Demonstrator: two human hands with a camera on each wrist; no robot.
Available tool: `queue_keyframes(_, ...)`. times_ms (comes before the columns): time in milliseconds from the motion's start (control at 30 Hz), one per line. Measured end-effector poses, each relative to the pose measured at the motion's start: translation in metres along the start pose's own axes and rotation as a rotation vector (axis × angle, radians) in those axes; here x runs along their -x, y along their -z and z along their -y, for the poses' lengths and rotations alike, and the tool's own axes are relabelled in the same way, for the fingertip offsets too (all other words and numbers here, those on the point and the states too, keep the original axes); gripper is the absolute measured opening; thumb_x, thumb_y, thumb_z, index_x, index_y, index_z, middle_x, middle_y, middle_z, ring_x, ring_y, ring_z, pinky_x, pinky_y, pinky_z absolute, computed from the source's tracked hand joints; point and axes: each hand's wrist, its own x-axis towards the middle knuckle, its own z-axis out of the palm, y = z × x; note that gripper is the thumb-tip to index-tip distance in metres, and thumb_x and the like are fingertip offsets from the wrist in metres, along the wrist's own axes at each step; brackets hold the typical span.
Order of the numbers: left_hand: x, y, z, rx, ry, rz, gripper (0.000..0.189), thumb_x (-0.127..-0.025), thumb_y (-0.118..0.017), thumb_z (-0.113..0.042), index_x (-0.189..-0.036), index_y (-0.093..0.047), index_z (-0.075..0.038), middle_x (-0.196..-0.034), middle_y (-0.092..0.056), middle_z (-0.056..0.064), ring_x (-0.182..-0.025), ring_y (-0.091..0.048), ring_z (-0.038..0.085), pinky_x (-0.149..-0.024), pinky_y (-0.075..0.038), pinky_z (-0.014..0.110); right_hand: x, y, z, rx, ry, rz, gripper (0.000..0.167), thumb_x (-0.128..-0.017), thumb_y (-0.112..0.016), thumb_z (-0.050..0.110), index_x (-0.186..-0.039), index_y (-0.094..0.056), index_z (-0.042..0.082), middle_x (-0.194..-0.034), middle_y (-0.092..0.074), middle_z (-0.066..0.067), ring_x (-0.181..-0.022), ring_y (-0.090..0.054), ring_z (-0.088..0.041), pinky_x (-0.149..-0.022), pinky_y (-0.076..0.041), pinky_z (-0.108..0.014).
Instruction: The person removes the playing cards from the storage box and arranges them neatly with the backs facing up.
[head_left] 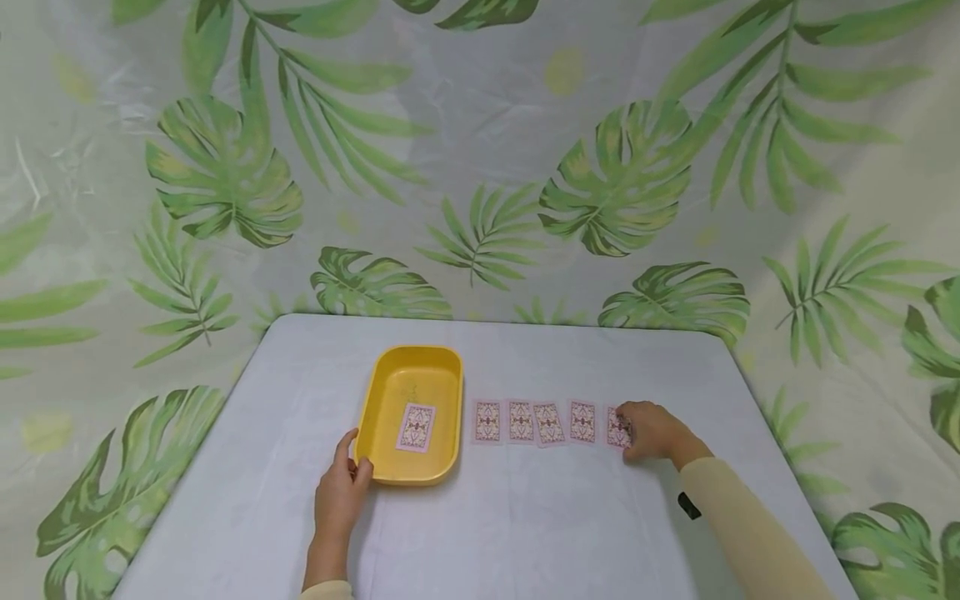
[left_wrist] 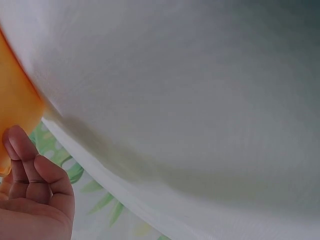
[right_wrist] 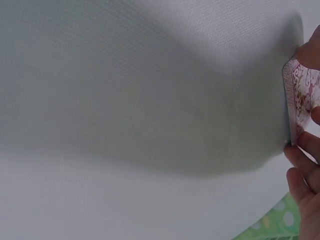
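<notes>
A yellow plastic tray [head_left: 378, 392] stands left of centre on the table, with one playing card [head_left: 416, 427] face down inside. At the tray's near left corner my left hand [head_left: 341, 490] holds the rim; in the left wrist view its curled fingers lie beside the orange-looking wall [left_wrist: 17, 95]. To the right of the tray, several face-down cards [head_left: 487, 421] lie in a row, two of them touching or nearly so. My right hand [head_left: 660, 432] grips the card [head_left: 617, 427] at the row's right end. In the right wrist view, thumb and fingers pinch that card's edges [right_wrist: 302, 95].
A white cloth covers the table [head_left: 570, 517]. Behind and around it hangs a curtain [head_left: 495, 108] printed with green leaves. A small black object [head_left: 688, 506] shows beside the right sleeve.
</notes>
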Motion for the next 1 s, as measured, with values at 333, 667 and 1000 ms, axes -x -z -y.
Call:
queue_keyframes(333, 0.000, 0.001, 0.001, 0.010, -0.001, -0.009, 0.051, -0.093, -0.049, -0.015, -0.143, -0.043, -0.008, -0.068, -0.046, 0.002, -0.056, -0.041, 0.016, -0.055, -0.034, 0.032, -0.005, 0.003, 0.007, 0.087, -0.028, -0.001, 0.070, -0.062, -0.077, 0.031, -0.122, -0.060, -0.003, -0.119, -0.062, -0.019, -0.112, -0.056, -0.041, -0.094, -0.041, -0.057)
queue_keyframes(667, -0.001, 0.000, 0.001, 0.017, 0.007, -0.001, 0.052, -0.093, -0.050, -0.015, -0.144, -0.042, -0.008, -0.068, -0.047, 0.003, -0.057, -0.041, 0.016, -0.055, -0.035, 0.031, -0.028, 0.014, 0.056, -0.119, -0.105, -0.149, 0.042, -0.082, -0.064, 0.023, -0.117, -0.065, -0.001, -0.110, -0.066, -0.017, -0.101, -0.061, -0.037, -0.087, -0.045, -0.055)
queue_keyframes(1000, -0.002, -0.002, 0.001, 0.017, 0.039, 0.005, 0.053, -0.093, -0.051, -0.016, -0.145, -0.041, -0.009, -0.069, -0.047, 0.003, -0.057, -0.042, 0.016, -0.055, -0.035, 0.031, -0.071, 0.022, 0.116, -0.273, -0.065, -0.105, 0.037, -0.088, -0.063, 0.021, -0.120, -0.063, 0.002, -0.109, -0.066, -0.011, -0.090, -0.060, -0.023, -0.078, -0.049, -0.043)
